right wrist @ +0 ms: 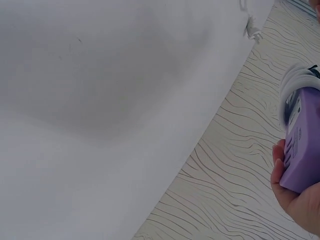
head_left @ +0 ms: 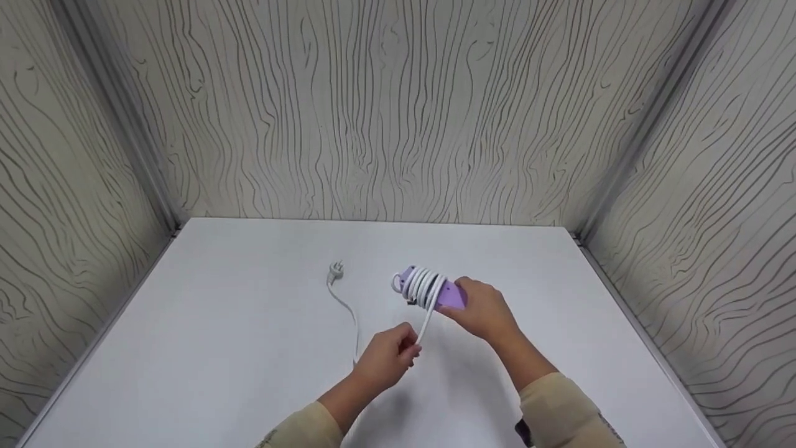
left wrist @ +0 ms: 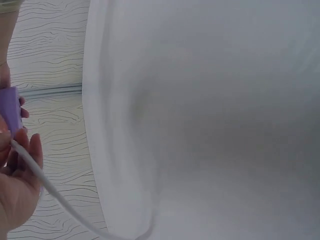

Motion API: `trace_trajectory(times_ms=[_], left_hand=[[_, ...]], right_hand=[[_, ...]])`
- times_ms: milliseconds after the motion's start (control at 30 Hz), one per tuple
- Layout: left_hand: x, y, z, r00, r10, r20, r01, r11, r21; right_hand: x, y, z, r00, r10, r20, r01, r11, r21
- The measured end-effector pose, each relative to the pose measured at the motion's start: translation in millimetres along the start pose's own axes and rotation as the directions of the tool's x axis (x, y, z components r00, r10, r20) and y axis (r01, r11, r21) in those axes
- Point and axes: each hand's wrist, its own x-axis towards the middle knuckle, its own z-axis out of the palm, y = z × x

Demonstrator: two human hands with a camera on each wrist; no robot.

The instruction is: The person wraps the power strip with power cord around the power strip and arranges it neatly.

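A purple power strip [head_left: 453, 297] is held above the table, its end gripped by my right hand [head_left: 488, 309]. Several turns of white cord [head_left: 425, 287] wrap around the strip's far half. Sockets show on the strip's face in the right wrist view, just above the fingers. My left hand [head_left: 384, 359], lower and to the left, pinches the cord where it runs down taut from the wraps. From that hand the cord [left wrist: 65, 204] hangs in a curve in the left wrist view. Its plug [head_left: 336, 270] lies on the table to the left of the strip.
The white table [head_left: 249, 261] extends to a back wall [head_left: 373, 124] with a wood-grain pattern. Similar panels stand at left and right, with grey metal posts [head_left: 653, 118] at the corners. The loose cord runs across the table from the plug toward my left hand.
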Motion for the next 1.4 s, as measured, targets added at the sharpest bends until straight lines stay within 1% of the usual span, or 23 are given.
trace_trajectory(times_ms=[67, 133, 200, 267, 300, 400, 500, 533, 600, 667, 733, 833, 900, 967, 1000, 1067, 1233, 1300, 1400], left_hand=[[0.9, -4.3, 0.0, 1.000, -0.003, 0.005, 0.003, 1.000, -0.008], [1.4, -8.4, -0.7, 1.000, 0.002, 0.009, -0.001, 0.999, -0.042], [1.9, -12.3, -1.7, 1.000, -0.001, 0.016, 0.003, 0.995, -0.102], [2.0, -16.0, -2.7, 1.000, -0.006, 0.018, 0.009, 0.983, -0.183], [2.1, -17.9, -3.1, 1.000, -0.010, 0.015, 0.013, 0.973, -0.231], [2.0, -23.2, -4.9, 0.999, -0.034, 0.000, 0.032, 0.931, -0.365], [1.3, -26.4, -7.7, 0.999, -0.042, -0.009, 0.033, 0.886, -0.462], [1.3, -27.1, -8.5, 0.999, -0.040, -0.009, 0.031, 0.877, -0.480], [0.8, -26.8, -9.6, 1.000, -0.028, 0.001, 0.025, 0.874, -0.485], [0.8, -26.2, -9.7, 1.000, -0.010, 0.021, 0.019, 0.882, -0.471], [0.6, -25.0, -9.4, 0.999, 0.013, 0.049, 0.009, 0.900, -0.436], [1.1, -24.6, -9.2, 0.994, 0.023, 0.103, 0.014, 0.938, -0.346], [2.0, -25.1, -10.2, 0.993, 0.020, 0.120, 0.012, 0.964, -0.266], [3.3, -26.5, -11.7, 0.992, 0.019, 0.128, 0.005, 0.982, -0.188], [3.9, -27.6, -12.3, 0.991, 0.018, 0.131, 0.003, 0.987, -0.158], [5.1, -30.6, -13.1, 0.991, 0.028, 0.134, -0.012, 0.992, -0.124], [6.8, -41.0, -12.8, 0.987, 0.084, 0.136, -0.068, 0.991, -0.115], [7.6, -44.8, -12.8, 0.986, 0.110, 0.128, -0.097, 0.990, -0.101], [9.5, -47.6, -13.4, 0.983, 0.122, 0.136, -0.115, 0.992, -0.054]], right_hand=[[-1.0, -1.5, -0.9, 1.000, -0.005, 0.004, 0.005, 1.000, 0.023], [-0.8, -2.3, -2.0, 1.000, -0.020, 0.003, 0.020, 0.999, 0.041], [-0.4, -3.0, -3.8, 0.999, -0.038, -0.002, 0.038, 0.998, 0.053], [0.0, -3.8, -5.8, 0.999, -0.053, -0.011, 0.053, 0.996, 0.065], [0.2, -4.1, -6.9, 0.998, -0.058, -0.015, 0.059, 0.996, 0.069], [0.3, -4.8, -9.9, 0.998, -0.061, -0.026, 0.063, 0.995, 0.080], [0.8, -4.8, -12.5, 0.998, -0.053, -0.036, 0.056, 0.995, 0.086], [0.9, -4.7, -13.3, 0.998, -0.049, -0.039, 0.052, 0.995, 0.090], [0.9, -4.8, -14.6, 0.998, -0.043, -0.045, 0.047, 0.994, 0.097], [0.6, -4.8, -15.3, 0.998, -0.035, -0.050, 0.040, 0.994, 0.105], [0.2, -4.8, -15.6, 0.998, -0.033, -0.057, 0.039, 0.993, 0.114], [-0.7, -5.1, -15.6, 0.997, -0.033, -0.070, 0.042, 0.990, 0.134], [-1.4, -5.7, -15.7, 0.996, -0.049, -0.075, 0.060, 0.987, 0.147], [-2.2, -6.4, -16.2, 0.995, -0.069, -0.074, 0.081, 0.984, 0.158], [-2.7, -6.9, -16.8, 0.994, -0.080, -0.073, 0.091, 0.982, 0.163], [-3.8, -7.8, -18.5, 0.992, -0.105, -0.073, 0.117, 0.976, 0.183], [-7.0, -10.4, -26.2, 0.976, -0.195, -0.094, 0.211, 0.952, 0.223], [-8.0, -11.2, -29.0, 0.967, -0.240, -0.087, 0.254, 0.939, 0.233], [-9.6, -11.6, -32.2, 0.955, -0.292, -0.060, 0.297, 0.918, 0.264]])
